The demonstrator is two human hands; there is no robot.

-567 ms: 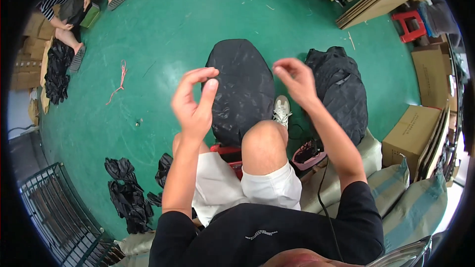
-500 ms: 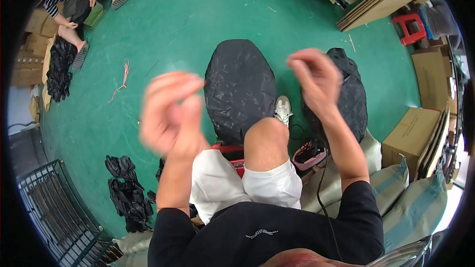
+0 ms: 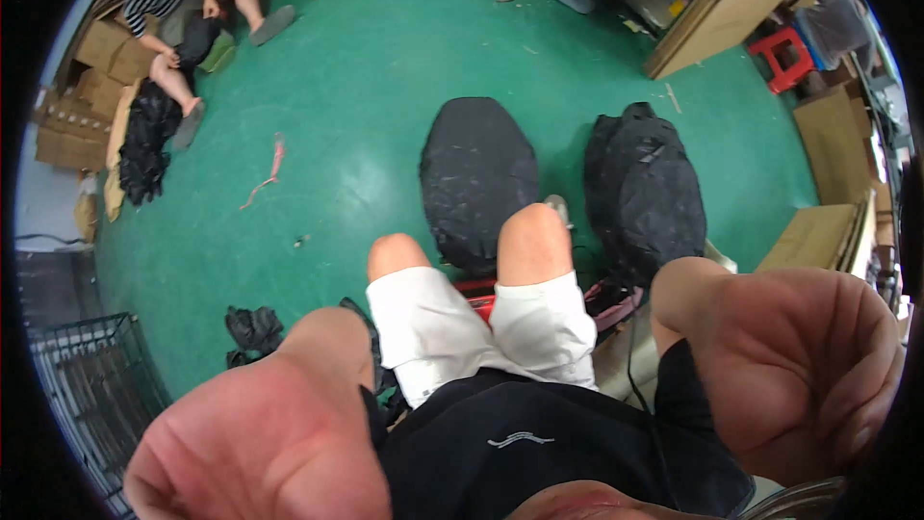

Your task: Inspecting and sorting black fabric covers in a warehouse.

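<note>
Both hands are raised close to the head camera, palms toward it. My left hand (image 3: 269, 443) fills the lower left, and its fingers run out past the lower edge. At the lower right is my right hand (image 3: 794, 366), its fingers bent away toward the rim and mostly hidden. Nothing shows in either palm. Beyond my knees, a flat oval bundle in black plastic (image 3: 478, 178) lies on the green floor (image 3: 366, 87). A second, bulkier black-wrapped bundle (image 3: 645, 193) lies to its right. Neither hand touches them.
Far left, a seated person (image 3: 173, 0) in a striped top handles something dark. Pink string (image 3: 274, 173) lies on the floor. Cardboard sheets (image 3: 717, 19) and a red stool (image 3: 782, 60) stand far right. A dark metal rack (image 3: 87, 366) is at left; a pink basket (image 3: 621, 308) sits by my leg.
Both hands have come back from in front of my knees toward the camera and spread apart, now looking much larger. The view has tilted slightly; the black bundles stay on the floor.
</note>
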